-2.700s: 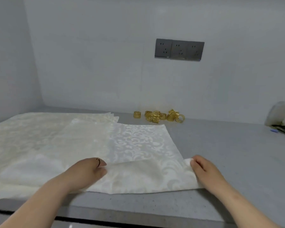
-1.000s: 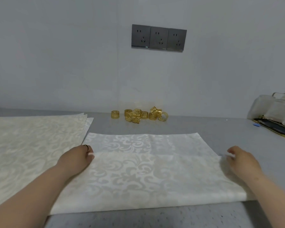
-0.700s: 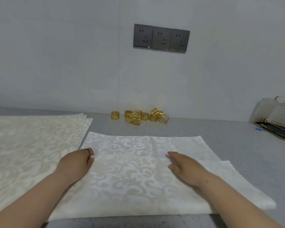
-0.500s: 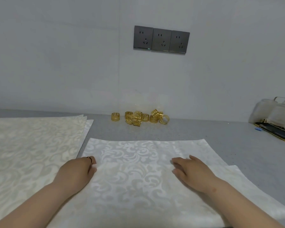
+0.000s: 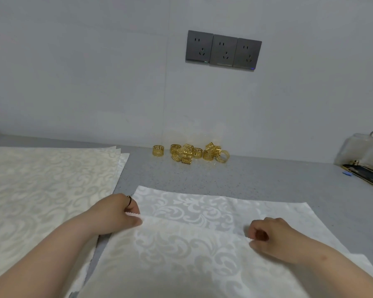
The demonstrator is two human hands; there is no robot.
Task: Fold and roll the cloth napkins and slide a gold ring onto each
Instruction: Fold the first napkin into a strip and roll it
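A white damask napkin [image 5: 194, 211] lies folded on the grey counter in front of me. Its upper layer's folded edge runs across the middle between my hands. My left hand [image 5: 114, 214] pinches that edge at the napkin's left side. My right hand [image 5: 271, 235] pinches the same edge further right, fingers curled. A heap of several gold rings [image 5: 191, 153] sits at the back against the wall, apart from both hands.
A stack of flat cream napkins [image 5: 43, 181] covers the counter [image 5: 267, 179] on the left, its edge under my left forearm. Clear plastic packets on a dark gold-edged tray [image 5: 366, 164] stand at the far right. Three grey wall sockets [image 5: 223, 50] are above the rings.
Earlier my hands lay flat smoothing the napkin. Now both pinch a layer's edge across the middle, and the napkin sits nearer to me.
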